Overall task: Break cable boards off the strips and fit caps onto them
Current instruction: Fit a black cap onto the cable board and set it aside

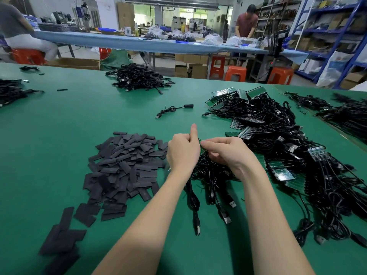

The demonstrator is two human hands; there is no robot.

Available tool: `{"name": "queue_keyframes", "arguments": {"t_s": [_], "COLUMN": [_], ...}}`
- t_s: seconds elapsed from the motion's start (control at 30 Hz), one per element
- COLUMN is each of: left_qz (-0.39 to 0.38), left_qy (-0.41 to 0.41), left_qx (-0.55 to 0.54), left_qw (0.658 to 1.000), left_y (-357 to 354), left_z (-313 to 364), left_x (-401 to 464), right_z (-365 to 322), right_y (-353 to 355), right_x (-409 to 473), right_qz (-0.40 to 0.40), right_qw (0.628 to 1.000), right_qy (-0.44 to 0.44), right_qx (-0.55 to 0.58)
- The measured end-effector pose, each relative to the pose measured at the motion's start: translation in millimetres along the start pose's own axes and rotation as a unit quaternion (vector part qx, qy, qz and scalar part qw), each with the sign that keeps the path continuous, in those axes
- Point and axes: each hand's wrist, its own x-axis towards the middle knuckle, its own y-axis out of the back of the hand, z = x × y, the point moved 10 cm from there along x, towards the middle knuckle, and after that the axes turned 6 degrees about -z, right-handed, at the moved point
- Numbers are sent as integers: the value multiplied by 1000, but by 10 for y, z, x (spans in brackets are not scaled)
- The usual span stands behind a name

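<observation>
Both hands' fingers [210, 144] pinch a green board strip [202, 149], black caps [127, 165] left, tangled cables [278, 147] right.

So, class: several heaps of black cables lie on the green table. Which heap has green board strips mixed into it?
The big heap right of the hands: green strips show along its far edge and near side. The far-centre heap is only cables.

Orange stools [235, 73] stand beyond the green table [59, 135], near blue shelving [337, 30].
</observation>
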Motion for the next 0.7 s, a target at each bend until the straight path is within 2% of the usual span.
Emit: {"name": "queue_keyframes", "arguments": {"t_s": [0.33, 0.6, 0.7], "left_qz": [-5, -48, -57], "left_qy": [-94, -57, -77], "left_qx": [-102, -86, -60], "left_qw": [990, 993, 994], "left_y": [-19, -71, -84], "left_z": [222, 105, 131], "left_x": [-33, 63, 55], "right_z": [101, -267, -428], "right_y": [-69, 57, 57], "right_x": [-50, -156, -205], "right_qz": [-48, -26, -40], "right_qw": [986, 993, 986], "right_qy": [-53, 9, 32], "right_qx": [154, 113, 157]}}
